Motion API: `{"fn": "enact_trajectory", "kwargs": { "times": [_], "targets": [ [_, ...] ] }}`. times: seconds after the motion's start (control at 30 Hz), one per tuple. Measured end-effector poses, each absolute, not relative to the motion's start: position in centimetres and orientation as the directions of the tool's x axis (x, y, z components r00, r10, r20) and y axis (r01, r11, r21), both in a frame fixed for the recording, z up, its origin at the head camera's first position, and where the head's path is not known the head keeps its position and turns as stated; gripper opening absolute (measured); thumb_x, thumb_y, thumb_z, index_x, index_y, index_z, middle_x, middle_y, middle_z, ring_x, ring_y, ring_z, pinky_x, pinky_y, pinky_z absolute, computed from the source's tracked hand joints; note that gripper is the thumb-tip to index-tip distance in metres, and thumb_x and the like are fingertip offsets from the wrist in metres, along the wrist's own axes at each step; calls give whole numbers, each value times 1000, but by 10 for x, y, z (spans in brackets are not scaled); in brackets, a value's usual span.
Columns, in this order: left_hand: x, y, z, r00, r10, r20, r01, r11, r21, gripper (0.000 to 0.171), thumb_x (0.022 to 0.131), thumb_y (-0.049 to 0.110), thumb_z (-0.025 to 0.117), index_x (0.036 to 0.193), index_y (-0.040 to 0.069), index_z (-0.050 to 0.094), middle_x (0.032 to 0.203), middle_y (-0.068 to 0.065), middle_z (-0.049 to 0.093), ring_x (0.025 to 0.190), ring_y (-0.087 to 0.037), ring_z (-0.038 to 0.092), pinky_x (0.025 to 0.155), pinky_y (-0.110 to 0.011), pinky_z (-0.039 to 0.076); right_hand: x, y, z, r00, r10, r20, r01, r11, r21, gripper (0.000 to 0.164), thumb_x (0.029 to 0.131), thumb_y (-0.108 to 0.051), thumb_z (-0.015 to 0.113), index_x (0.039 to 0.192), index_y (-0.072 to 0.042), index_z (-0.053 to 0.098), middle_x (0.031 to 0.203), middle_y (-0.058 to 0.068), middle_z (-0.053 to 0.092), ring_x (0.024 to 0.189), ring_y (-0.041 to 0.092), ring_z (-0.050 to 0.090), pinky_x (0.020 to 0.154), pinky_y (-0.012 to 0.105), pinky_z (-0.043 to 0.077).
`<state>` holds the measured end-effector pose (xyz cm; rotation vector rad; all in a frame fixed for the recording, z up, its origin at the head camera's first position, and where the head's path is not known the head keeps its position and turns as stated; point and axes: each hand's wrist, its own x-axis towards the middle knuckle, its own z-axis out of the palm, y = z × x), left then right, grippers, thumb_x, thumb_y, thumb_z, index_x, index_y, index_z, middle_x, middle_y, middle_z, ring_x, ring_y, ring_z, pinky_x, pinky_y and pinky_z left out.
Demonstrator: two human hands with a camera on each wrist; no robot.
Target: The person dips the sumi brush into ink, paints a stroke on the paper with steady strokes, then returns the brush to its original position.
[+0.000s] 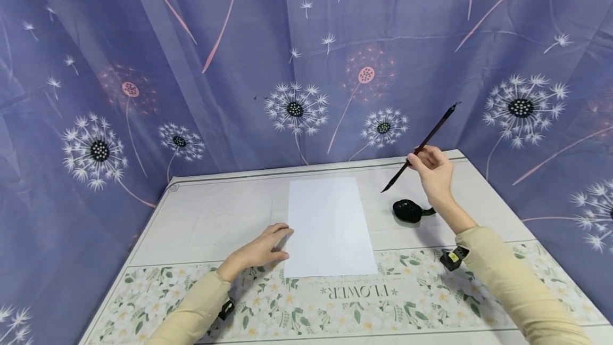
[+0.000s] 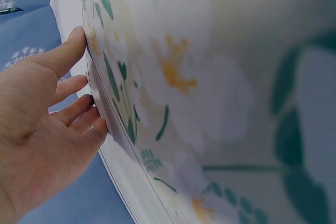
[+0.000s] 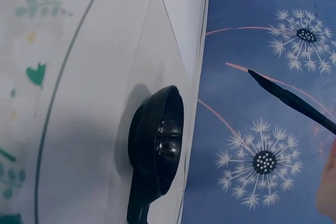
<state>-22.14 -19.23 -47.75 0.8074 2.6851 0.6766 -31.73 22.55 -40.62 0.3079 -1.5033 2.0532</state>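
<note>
A calligraphy brush (image 1: 437,128) is pinched in my right hand (image 1: 437,175), slanting, with its dark tip down to the left above the table. Below that hand sits a small black ink dish (image 1: 407,212) with a short handle; the right wrist view shows shiny dark liquid in the dish (image 3: 140,142) and the tip of the brush (image 3: 286,97) apart from it. A blank white sheet of paper (image 1: 328,228) lies on the table. My left hand (image 1: 261,249) rests at the sheet's left edge, its fingers (image 2: 71,59) spread and loosely bent, touching the surface.
A white tablecloth (image 1: 225,217) with a flowered band and the word FLOWER covers the table. Purple curtains (image 1: 249,25) with dandelion prints hang behind and at both sides. Small black devices (image 1: 452,260) are strapped at both wrists.
</note>
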Motion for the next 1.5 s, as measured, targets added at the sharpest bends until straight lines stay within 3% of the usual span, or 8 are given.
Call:
{"fn": "enact_trajectory", "kwargs": {
  "times": [0.3,0.67,0.77,1.0,1.17,1.5],
  "targets": [
    [-223,-193,-478,-814,572,-103,456,738,497,64,94,25,64,146,1,37,152,-23,30,142,-39,29,109,-51,41,-319,216,-406,-811,295,505,-572,-221,-790,16,83,7,70,96,-1,68,78,0,70,72,7,69,68,21,60],
    [-221,-192,-478,-811,576,-101,458,734,501,63,94,24,64,146,1,38,152,-23,30,141,-39,31,108,-51,41,-324,205,-409,-806,307,507,-576,-204,-792,34,82,6,72,106,22,55,76,-2,70,69,7,69,65,19,59],
    [-221,-192,-478,-810,577,-104,457,733,504,63,94,25,64,146,1,37,152,-23,30,141,-39,30,109,-51,40,-326,200,-409,-800,305,516,-582,-187,-791,35,82,8,71,107,24,53,76,-3,70,68,5,68,64,18,58],
    [-222,-194,-478,-813,575,-94,462,735,497,63,94,25,64,146,1,37,151,-23,31,141,-39,30,110,-52,38,-326,191,-406,-798,292,528,-589,-192,-785,18,83,9,69,100,10,62,76,-4,69,67,5,67,66,18,59],
    [-220,-194,-477,-811,577,-97,462,733,500,63,94,25,64,146,1,37,152,-23,30,141,-39,30,110,-52,38,-325,187,-407,-808,296,509,-572,-187,-799,16,83,7,70,96,0,65,76,-4,68,67,5,65,66,19,59],
    [-221,-193,-477,-802,589,-96,476,728,494,64,94,24,63,146,0,36,152,-23,30,141,-39,30,109,-51,39,-327,176,-406,-810,259,527,-579,-205,-789,30,83,12,68,107,23,53,75,-6,68,69,4,65,70,18,59]
  ]
}}
